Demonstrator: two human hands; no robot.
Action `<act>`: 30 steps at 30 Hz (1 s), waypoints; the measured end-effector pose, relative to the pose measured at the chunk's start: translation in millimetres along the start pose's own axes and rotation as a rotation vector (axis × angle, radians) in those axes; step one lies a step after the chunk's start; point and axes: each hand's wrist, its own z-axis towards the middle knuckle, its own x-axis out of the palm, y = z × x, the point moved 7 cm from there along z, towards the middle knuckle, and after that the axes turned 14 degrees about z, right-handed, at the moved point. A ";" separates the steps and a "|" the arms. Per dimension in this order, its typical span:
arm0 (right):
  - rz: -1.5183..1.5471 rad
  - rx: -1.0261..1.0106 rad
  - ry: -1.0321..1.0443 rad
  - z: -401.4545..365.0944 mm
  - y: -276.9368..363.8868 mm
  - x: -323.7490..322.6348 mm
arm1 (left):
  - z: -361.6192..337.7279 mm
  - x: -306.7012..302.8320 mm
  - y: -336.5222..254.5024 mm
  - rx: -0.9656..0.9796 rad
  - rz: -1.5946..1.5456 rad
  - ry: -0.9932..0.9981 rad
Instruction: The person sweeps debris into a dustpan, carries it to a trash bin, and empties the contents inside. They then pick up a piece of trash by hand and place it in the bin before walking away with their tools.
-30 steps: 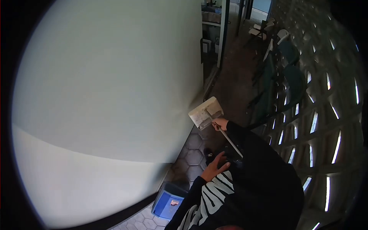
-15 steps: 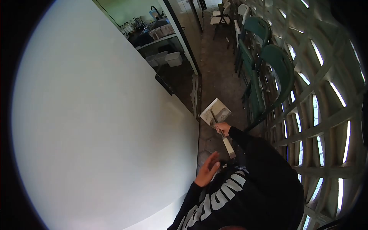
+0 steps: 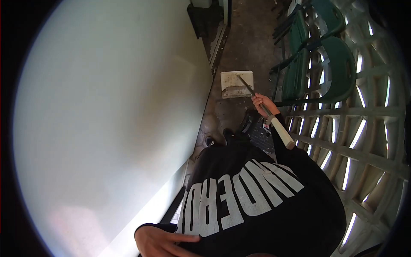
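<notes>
My right hand (image 3: 264,104) is closed round the shaft of a long-handled dustpan (image 3: 229,80). Its white pan is low over the floor or on it, with grey-brown dirt along the near side; whether it touches is not clear. The pale grip (image 3: 281,130) slants back past my right forearm. My left hand (image 3: 162,242) is at the bottom edge of the view, in front of my black sweatshirt, fingers apart and holding nothing. Part of that hand is cut off by the frame.
A large white panel or wall (image 3: 107,107) fills the left side. Green folding chairs (image 3: 338,68) line the right, against a pierced lattice wall (image 3: 364,141). A black object (image 3: 260,136) is on the floor beside my shoes (image 3: 209,141). A doorway threshold (image 3: 217,43) is at upper left.
My view has tilted down and shifted. The dustpan has turned squarer to me, still in my right hand. My left hand has moved back toward my body, down and left in view.
</notes>
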 end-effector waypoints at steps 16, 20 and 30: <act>0.136 -0.120 0.013 42.4 85.6 96.2 | 28.4 -136.4 65.6 0.190 -0.035 -0.249; 0.126 -0.086 0.023 76.9 160.4 127.4 | 76.3 -180.7 146.6 0.351 -0.166 -0.395; 0.187 0.051 -0.075 95.5 292.1 246.8 | 107.7 -175.3 536.9 -1.286 0.110 0.511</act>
